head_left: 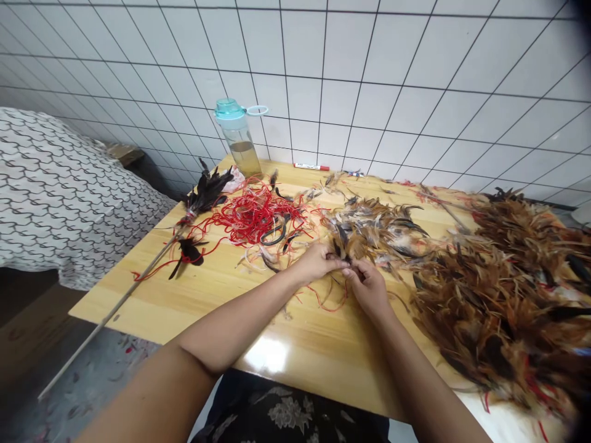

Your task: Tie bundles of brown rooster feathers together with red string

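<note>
My left hand (316, 261) and my right hand (368, 284) meet over the middle of the wooden table (194, 295). Both are pinched closed on a small bunch of brown feathers (345, 252) held between them. A thin red string (330, 301) trails on the table just below the hands. Right behind the hands lies a loose pile of brown and black feathers (378, 231).
A big heap of brown feathers (503, 289) covers the table's right side. A tangle of red string (252, 215) lies at the left, with a long thin stick (115, 304) tipped with black feathers. A water bottle (237, 138) and a marker (311, 167) stand by the tiled wall.
</note>
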`<action>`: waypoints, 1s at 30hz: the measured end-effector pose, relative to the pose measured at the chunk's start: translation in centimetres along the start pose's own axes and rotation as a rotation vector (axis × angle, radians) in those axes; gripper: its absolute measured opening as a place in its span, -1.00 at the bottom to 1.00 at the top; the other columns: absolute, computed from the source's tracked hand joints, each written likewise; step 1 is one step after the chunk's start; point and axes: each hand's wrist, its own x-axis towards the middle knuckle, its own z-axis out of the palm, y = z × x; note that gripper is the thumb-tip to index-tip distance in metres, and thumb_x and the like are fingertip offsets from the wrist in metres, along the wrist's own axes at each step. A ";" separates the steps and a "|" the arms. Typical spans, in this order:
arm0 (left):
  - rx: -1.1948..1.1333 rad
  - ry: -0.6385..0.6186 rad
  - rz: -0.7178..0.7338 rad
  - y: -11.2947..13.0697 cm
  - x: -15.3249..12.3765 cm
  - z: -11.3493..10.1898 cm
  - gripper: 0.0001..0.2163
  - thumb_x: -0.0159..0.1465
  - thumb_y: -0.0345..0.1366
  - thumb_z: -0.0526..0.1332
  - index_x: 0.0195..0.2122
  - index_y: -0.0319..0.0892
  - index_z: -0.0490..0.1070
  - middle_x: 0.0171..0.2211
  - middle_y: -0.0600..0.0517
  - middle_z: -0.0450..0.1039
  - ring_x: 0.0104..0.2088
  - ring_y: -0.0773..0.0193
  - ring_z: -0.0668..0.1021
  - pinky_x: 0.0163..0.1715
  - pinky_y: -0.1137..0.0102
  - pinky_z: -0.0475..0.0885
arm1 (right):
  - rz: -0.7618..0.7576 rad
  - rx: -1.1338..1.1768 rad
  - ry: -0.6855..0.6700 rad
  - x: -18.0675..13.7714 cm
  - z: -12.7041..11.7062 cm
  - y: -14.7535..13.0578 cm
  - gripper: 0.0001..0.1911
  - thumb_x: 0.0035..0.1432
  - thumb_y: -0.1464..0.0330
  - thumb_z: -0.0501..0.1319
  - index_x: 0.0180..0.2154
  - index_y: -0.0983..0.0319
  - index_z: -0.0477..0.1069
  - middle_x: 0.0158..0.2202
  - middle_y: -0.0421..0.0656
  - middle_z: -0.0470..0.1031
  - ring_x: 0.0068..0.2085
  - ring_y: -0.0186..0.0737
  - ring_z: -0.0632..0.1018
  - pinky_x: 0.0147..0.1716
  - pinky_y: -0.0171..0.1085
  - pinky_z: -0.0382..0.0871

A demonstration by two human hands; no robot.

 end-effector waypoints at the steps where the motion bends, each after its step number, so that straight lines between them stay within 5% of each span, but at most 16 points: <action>1: 0.065 0.014 0.013 0.0 0.0 0.0 -0.81 -0.05 -0.28 0.35 -0.46 -0.29 0.47 -0.53 0.08 0.41 -0.48 0.39 0.40 -0.43 0.49 0.26 | -0.010 -0.016 0.000 0.1 -0.1 0.1 -0.75 0.07 0.27 0.17 -0.59 0.19 0.26 -0.60 -0.27 0.18 -0.52 -0.31 0.26 -0.51 -0.31 0.13; 5: 0.211 0.012 0.014 0.0 0.2 0.0 -0.91 -0.06 -0.37 0.31 -0.55 -0.28 0.44 -0.60 0.11 0.36 -0.50 0.38 0.39 -0.46 0.50 0.26 | -0.057 0.023 -0.066 0.2 -0.2 0.8 -0.70 0.09 0.30 0.15 -0.63 0.20 0.21 -0.59 -0.24 0.20 -0.49 -0.29 0.28 -0.48 -0.31 0.14; 14: -0.182 -0.165 0.007 0.5 0.2 0.1 -0.77 -0.13 -0.34 0.39 -0.43 -0.29 0.47 -0.50 0.06 0.47 -0.47 0.36 0.47 -0.35 0.44 0.38 | -0.033 0.191 -0.165 0.3 -0.4 1.6 -0.75 0.14 0.24 0.15 -0.52 0.21 0.42 -0.50 -0.21 0.32 -0.39 -0.24 0.38 -0.37 -0.27 0.23; 21: -0.222 -0.130 0.005 0.6 0.1 0.5 -0.70 -0.18 -0.28 0.44 -0.42 -0.30 0.49 -0.53 0.06 0.46 -0.46 0.35 0.48 -0.33 0.41 0.41 | -0.067 0.247 -0.145 0.2 -0.4 1.3 -0.73 0.17 0.31 0.11 -0.56 0.20 0.31 -0.51 -0.23 0.28 -0.42 -0.28 0.33 -0.39 -0.30 0.20; 30: -0.068 -0.150 0.105 1.9 -0.4 -0.1 -0.74 -0.04 -0.25 0.38 -0.38 -0.29 0.45 -0.45 0.01 0.48 -0.40 0.32 0.51 -0.29 0.42 0.40 | 0.193 0.468 -0.077 -0.1 0.2 0.8 -0.77 0.05 0.20 0.21 -0.53 0.19 0.34 -0.48 -0.20 0.35 -0.37 -0.25 0.36 -0.31 -0.26 0.24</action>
